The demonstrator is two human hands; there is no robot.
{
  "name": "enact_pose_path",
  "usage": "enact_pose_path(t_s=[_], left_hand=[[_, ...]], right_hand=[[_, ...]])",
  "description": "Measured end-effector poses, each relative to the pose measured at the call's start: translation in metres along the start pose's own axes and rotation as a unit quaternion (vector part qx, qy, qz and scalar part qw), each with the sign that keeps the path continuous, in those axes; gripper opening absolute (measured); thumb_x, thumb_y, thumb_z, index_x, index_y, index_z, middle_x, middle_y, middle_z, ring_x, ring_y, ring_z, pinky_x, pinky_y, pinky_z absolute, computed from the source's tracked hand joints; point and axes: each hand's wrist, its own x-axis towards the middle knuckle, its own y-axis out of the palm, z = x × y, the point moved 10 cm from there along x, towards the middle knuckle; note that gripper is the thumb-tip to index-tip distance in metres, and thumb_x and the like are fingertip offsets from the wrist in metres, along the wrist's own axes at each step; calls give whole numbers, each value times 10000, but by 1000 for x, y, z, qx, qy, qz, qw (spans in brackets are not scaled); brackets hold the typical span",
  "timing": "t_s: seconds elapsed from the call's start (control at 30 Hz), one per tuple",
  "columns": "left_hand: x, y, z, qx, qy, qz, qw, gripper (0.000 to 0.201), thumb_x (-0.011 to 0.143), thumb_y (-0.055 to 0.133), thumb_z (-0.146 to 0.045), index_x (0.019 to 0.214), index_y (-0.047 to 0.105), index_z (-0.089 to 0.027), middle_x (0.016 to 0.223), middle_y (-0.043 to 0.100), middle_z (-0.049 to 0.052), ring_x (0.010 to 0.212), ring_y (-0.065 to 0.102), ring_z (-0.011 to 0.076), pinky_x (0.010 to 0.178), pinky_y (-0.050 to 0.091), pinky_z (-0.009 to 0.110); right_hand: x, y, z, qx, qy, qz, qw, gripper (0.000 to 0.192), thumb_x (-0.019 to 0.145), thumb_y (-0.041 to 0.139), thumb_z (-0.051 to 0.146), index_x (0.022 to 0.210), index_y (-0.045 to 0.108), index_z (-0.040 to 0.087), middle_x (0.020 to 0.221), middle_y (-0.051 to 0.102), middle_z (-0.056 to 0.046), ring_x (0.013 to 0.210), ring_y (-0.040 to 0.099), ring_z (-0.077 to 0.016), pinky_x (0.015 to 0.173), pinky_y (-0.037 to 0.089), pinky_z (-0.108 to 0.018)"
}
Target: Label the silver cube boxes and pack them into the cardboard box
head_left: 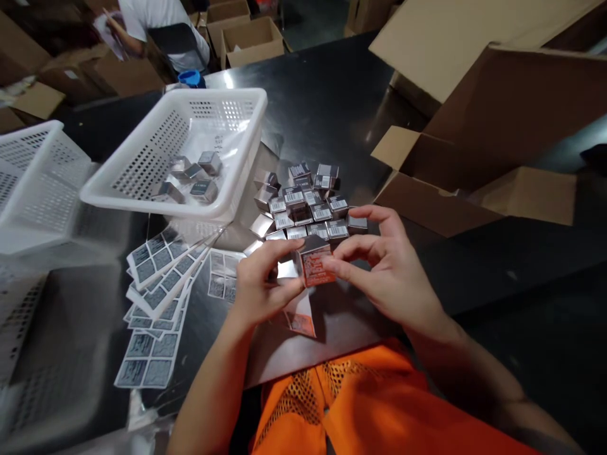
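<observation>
A small shiny box [315, 264] is held up just in front of the metal tabletop, its front face reflecting orange. My left hand [265, 278] grips it from the left between thumb and fingers. From the right, the thumb and a finger of my right hand [384, 259] press together at the front face's edge, the index finger arched above; whether a label is between them I cannot make out. Just behind stand several similar silver boxes [321, 213] with barcode labels on top. Sheets of dark printed labels [154, 309] fan out to the left of my left hand.
A white perforated basket [251, 139] holding several small boxes stands at the back left, another white basket [31, 183] beside it. An open cardboard carton [436, 202] is at the right. Across the table sits a person [156, 19] near more cartons.
</observation>
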Motion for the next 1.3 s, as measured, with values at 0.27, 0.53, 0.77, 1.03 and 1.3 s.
enact_pose_path(t_s=[0.27,0.53,0.77,1.03,1.3], left_hand=[[0,-1,1,-2,-5,-4,1000,440,759,829,-214,1176,691,-248,981,773,7,647,647,98,542,477,197],[-2,-11,12,47,-82,-75,993,445,734,856,-291,1147,702,-228,969,766,2,520,527,50,438,377,169],[-10,-29,41,99,-215,-126,963,538,667,869,-343,1164,689,-241,975,767,0,570,567,88,472,395,196],[-12,-19,58,85,-290,-84,949,514,650,879,-380,1115,702,-248,886,758,-19,545,563,97,529,428,228],[-11,-21,67,13,-238,-143,961,493,648,896,-377,1062,689,-207,1039,702,57,653,601,111,485,428,207]], right_hand=[[-3,4,1,10,12,-7,1000,451,755,858,367,1076,565,246,1100,698,-37,695,700,-142,598,545,-273],[4,-22,4,-122,-60,-145,980,718,601,969,410,1180,559,299,697,561,91,639,643,-163,672,584,-321],[-18,57,-14,-33,-135,193,971,384,799,863,260,1142,694,231,1031,759,-23,835,744,-152,749,631,-260],[-47,59,25,-188,-382,109,898,190,1003,588,143,1082,759,160,932,785,-66,850,751,-141,739,606,-209],[-75,58,47,-240,-470,50,848,236,1008,559,183,950,783,229,921,791,-46,844,737,-185,748,616,-302]])
